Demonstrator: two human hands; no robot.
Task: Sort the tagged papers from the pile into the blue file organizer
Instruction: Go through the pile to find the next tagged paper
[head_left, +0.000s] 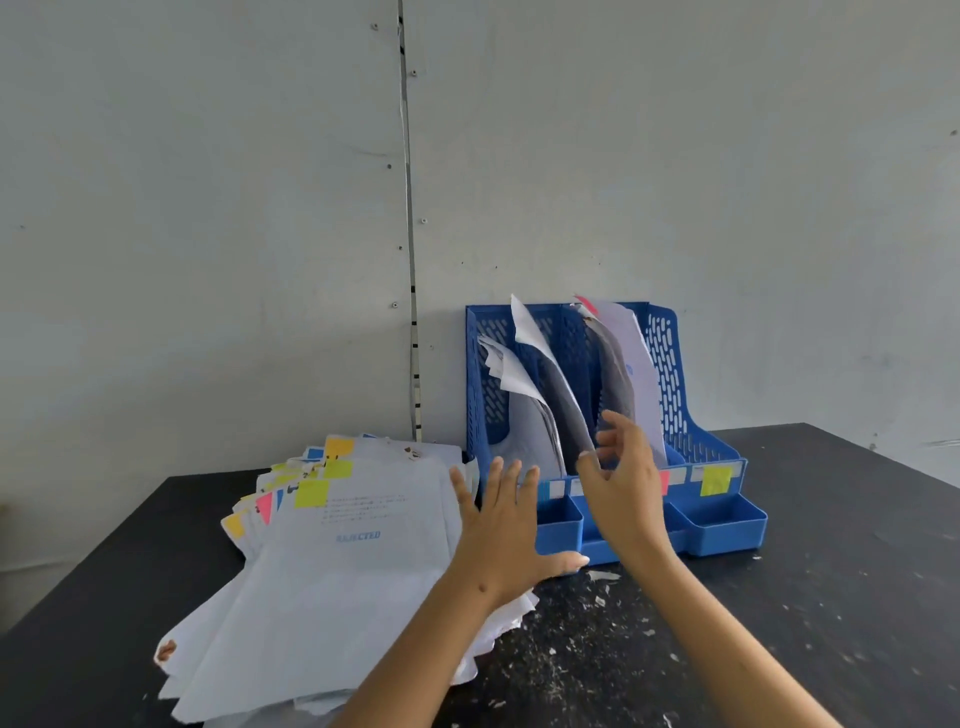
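A: Head view, only camera. The left hand (501, 525) is hovering with fingers spread and straight at the right edge of the pile of tagged papers (332, 561), holding nothing. The right hand (623, 483) is reaching in front of the blue file organizer (670, 364), fingers loosely apart, beside the sheets standing in the middle slot. I cannot tell whether it is touching them; nothing is pinched.

B: And the papers themselves?

A: Most are lying in a fanned stack on the left of the table (831, 571), just beside the organizer. The top sheet (358, 535) is showing a blue stamp, too blurred to read with confidence, and a yellow-green tag (311, 493); yellow, pink and blue tags are peeking out from the sheets under it. Some sheets are already slumping in the left, middle and right-of-middle slots. The far right slot looks empty.

B: Step in hand?

A: My judgement: between sheets, one filed and the next not yet taken. The next move is calling for lifting the top sheet alone and matching its tag colour to a slot label; a yellow label (716, 480) is sitting on the front of the rightmost slot.

B: Surface and room?

A: The table is dark and matte, littered with white paper scraps (602, 576). Behind it a plain pale panelled wall (208, 208) with a vertical seam (410, 234) and screw heads.
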